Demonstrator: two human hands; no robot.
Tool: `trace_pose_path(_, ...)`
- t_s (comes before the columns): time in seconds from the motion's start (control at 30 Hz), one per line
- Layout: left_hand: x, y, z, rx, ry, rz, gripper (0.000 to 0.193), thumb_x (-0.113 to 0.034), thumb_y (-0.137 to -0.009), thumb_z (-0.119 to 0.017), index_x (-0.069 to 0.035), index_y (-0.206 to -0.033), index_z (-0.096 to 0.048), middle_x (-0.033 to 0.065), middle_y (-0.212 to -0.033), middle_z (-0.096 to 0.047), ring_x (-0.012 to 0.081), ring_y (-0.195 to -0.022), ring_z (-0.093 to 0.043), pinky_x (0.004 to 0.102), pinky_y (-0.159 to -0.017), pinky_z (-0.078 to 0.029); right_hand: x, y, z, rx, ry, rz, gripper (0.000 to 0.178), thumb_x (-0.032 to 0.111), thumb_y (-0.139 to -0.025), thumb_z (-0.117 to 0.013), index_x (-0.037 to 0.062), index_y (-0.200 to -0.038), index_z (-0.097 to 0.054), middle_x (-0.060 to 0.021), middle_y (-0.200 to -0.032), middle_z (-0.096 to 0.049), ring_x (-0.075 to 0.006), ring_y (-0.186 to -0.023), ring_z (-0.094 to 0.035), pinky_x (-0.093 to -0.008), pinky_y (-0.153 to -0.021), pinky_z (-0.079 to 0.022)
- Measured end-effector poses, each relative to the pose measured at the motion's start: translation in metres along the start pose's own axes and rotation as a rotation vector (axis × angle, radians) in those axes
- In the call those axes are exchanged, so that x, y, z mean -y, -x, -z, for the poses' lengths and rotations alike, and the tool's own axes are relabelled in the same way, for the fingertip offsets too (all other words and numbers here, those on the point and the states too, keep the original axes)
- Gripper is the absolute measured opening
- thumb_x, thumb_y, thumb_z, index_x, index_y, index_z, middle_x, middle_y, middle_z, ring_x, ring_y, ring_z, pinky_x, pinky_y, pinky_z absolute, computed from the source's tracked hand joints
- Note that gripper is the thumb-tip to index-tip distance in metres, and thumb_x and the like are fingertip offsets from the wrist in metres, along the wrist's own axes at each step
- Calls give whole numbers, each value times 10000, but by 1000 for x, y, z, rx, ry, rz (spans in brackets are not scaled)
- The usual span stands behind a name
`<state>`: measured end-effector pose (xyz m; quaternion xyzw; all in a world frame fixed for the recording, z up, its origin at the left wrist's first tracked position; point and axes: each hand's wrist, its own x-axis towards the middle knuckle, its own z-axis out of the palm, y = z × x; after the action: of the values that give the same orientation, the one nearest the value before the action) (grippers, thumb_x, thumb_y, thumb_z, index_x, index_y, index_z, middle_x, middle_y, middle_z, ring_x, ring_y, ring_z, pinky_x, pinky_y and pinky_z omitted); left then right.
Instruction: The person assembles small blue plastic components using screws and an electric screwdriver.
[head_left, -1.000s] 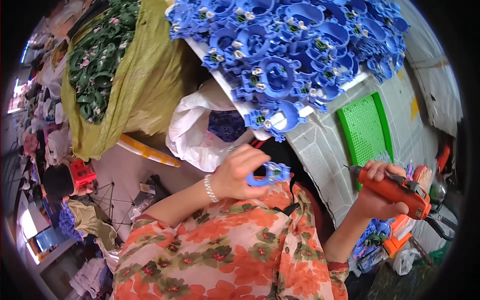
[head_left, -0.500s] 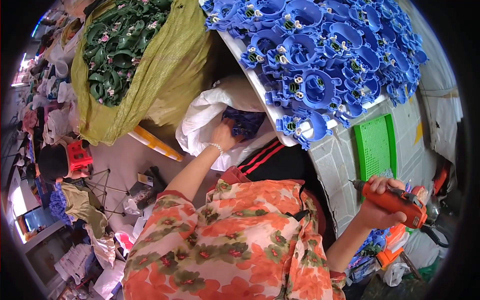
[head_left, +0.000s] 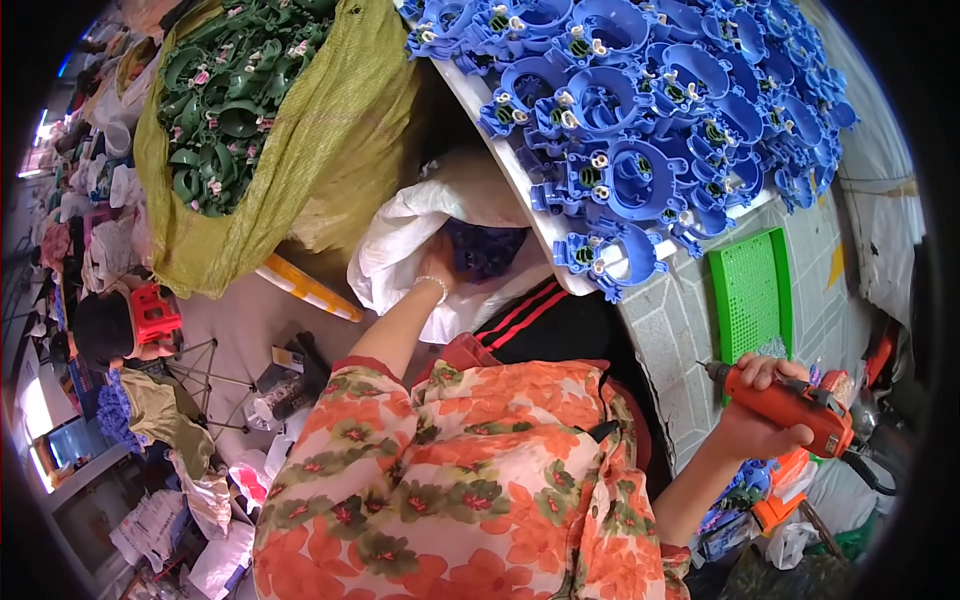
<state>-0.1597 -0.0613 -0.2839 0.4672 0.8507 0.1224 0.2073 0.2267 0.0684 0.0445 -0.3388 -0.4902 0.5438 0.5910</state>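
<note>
My left hand (head_left: 437, 267) reaches into a white sack (head_left: 395, 228) below the table edge. Its fingers are hidden by the sack's side, next to dark blue plastic parts (head_left: 486, 250) lying inside. Around my right hand's (head_left: 762, 408) palm and fingers sits an orange-red electric screwdriver (head_left: 790, 405), its thin bit pointing left and a black cord trailing from its lower end. Many blue plastic parts (head_left: 636, 178) with round openings and small white and green pieces are heaped on the white tabletop (head_left: 520, 165) in front of me.
A yellow-green woven sack (head_left: 350, 150) of dark green parts (head_left: 235, 118) stands at the far left. On the grey patterned surface to the right lies a green perforated tray (head_left: 750, 295). A red stool (head_left: 154, 314) and a tripod (head_left: 205, 380) are at the left, with bags and clutter.
My left hand has moved slightly left and deeper against the white sack's side, and its fingers are now out of sight. The right hand keeps the electric screwdriver in the same place.
</note>
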Motion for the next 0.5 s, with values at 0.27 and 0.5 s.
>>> trace_pose_path(0.27,-59,30,71,28,132,-91,554,-180,-652,-711,32,-1130,-528,242,-1085,-579,393,-1002,-566,434,-868,-474,3,-6,-4,-65,54,53,796,760,-725,-517,8,-985,-496,-71,-705,-509,-207,-636,-517,-362,-687,-438)
trace_pose_path(0.5,-140,73,176,-409,496,-452,256,-70,-671,-721,9,-895,-625,125,-805,-630,207,-653,-626,302,-588,-511,-1,-4,-2,-66,-12,41,772,752,-717,-542,27,-976,-480,-59,-708,-525,-193,-631,-531,-355,-669,-454)
